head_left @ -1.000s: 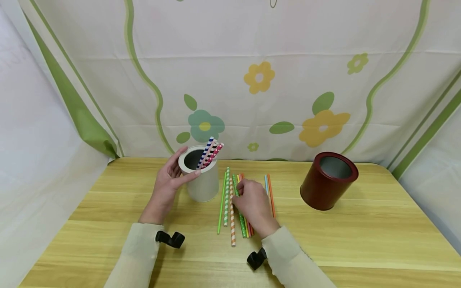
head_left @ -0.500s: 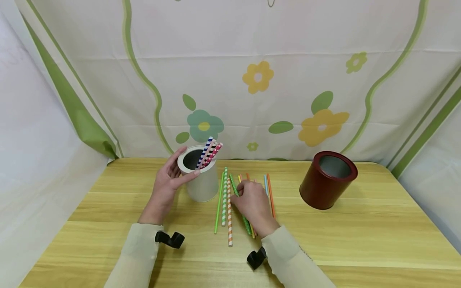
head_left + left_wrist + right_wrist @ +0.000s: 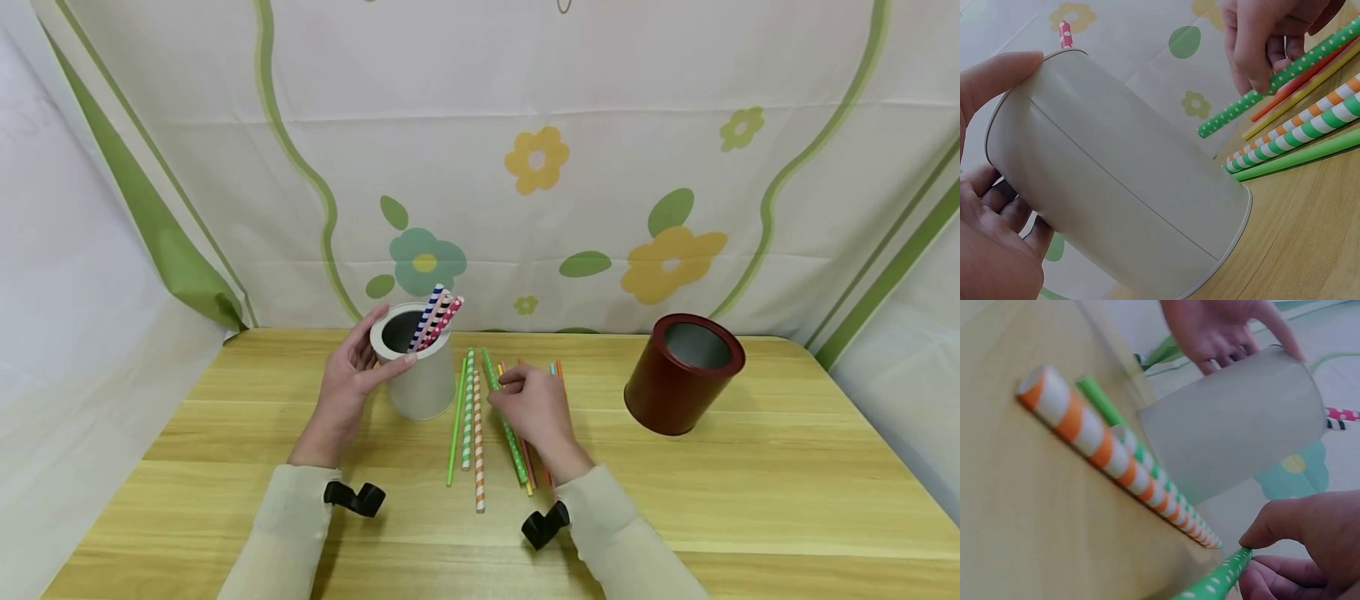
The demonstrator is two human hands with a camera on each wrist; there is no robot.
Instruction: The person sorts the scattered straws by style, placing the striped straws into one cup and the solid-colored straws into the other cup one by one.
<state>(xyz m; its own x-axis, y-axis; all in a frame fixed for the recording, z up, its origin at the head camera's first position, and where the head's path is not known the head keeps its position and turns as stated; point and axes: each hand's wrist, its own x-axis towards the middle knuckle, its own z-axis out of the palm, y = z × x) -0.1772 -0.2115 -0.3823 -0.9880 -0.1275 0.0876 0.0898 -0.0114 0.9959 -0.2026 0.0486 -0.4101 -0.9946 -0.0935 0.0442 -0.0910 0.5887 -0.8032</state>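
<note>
My left hand (image 3: 347, 383) grips a white can (image 3: 423, 387) near its rim, the thumb at the front and the fingers round the side. Several patterned paper straws (image 3: 437, 321) lean inside it: blue-striped, black-striped and pink with white dots. My right hand (image 3: 538, 407) pinches a green straw with white dots (image 3: 1310, 61) between thumb and fingers; in the left wrist view its far end is raised off the table. Beside it lie an orange-striped straw (image 3: 479, 467), a green-striped straw (image 3: 468, 425) and a plain green straw (image 3: 454, 442).
Yellow, red, orange and blue straws lie partly hidden under my right hand. A dark red can (image 3: 678, 383) stands at the right of the wooden table (image 3: 750, 483). A white floral curtain (image 3: 450, 167) hangs behind the table.
My right hand has shifted slightly up and right with the green dotted straw, which has separated from the straws beside it. The left hand and white can have stayed put.
</note>
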